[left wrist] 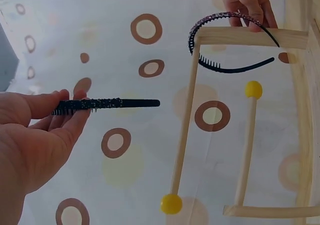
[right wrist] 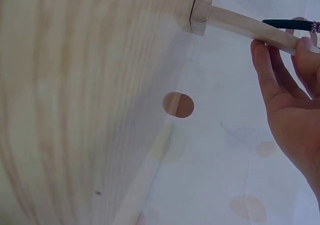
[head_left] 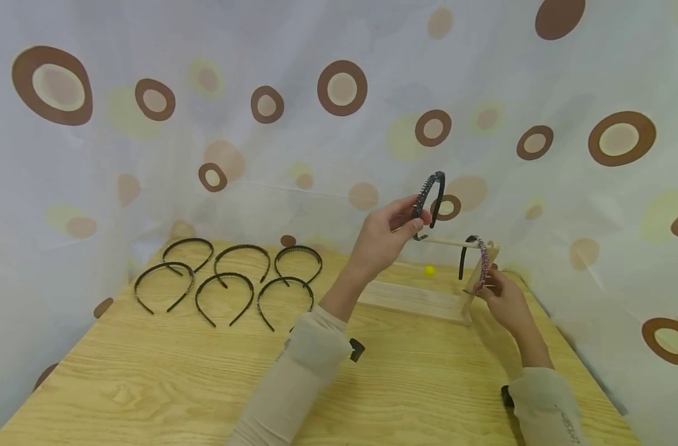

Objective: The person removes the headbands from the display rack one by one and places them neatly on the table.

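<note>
My left hand (head_left: 380, 238) pinches a black toothed headband (head_left: 441, 186) with a speckled glittery band, held in the air near the free end of the stand's upper rod (head_left: 450, 242). In the left wrist view this headband (left wrist: 135, 103) is edge-on, apart from the rod. A second headband (head_left: 483, 263), black with pinkish-purple glitter, hangs on the rod close to the upright. My right hand (head_left: 506, 303) grips the upright of the wooden stand (head_left: 417, 300) beside that headband. The right wrist view shows thumb and fingers on either side of the upright (right wrist: 237, 25).
Several black headbands (head_left: 224, 300) lie in two rows on the left of the wooden table (head_left: 149, 378). A lower rod ends in a yellow ball (head_left: 430, 271); the upper rod has a yellow ball (left wrist: 171, 204) too. A dotted white curtain (head_left: 294, 49) stands behind the table.
</note>
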`<state>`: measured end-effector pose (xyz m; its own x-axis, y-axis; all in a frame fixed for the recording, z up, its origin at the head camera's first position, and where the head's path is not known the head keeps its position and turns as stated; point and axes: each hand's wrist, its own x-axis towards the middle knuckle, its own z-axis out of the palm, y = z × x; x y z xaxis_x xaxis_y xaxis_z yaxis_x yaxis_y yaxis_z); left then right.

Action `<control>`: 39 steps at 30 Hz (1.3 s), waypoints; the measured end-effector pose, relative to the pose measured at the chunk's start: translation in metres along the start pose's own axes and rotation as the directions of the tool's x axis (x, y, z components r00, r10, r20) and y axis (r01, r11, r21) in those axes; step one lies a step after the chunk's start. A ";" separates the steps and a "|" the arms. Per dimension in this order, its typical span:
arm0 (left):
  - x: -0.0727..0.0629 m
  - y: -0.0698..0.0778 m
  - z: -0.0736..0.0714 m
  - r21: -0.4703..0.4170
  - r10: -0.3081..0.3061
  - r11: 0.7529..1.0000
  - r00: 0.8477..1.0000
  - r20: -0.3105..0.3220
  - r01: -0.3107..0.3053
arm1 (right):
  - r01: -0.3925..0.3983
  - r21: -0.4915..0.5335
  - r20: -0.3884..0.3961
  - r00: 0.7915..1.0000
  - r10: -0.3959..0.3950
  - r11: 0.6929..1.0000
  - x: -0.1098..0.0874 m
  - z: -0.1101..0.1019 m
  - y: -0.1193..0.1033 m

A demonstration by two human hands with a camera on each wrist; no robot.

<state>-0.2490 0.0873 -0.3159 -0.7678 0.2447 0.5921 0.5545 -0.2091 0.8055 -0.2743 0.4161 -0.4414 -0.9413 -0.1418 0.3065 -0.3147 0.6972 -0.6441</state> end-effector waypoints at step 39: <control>-0.009 -0.062 -0.146 -0.070 -0.408 0.913 0.890 -0.204 0.402 | -0.171 -0.103 -0.115 0.981 0.159 0.980 -0.014 -0.033 0.025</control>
<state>-0.3236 -0.0397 -0.3747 -0.9750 0.1101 0.1932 0.1747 -0.1586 0.9718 -0.2647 0.4586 -0.4392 -0.9590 0.0525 0.2785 -0.1348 0.7798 -0.6114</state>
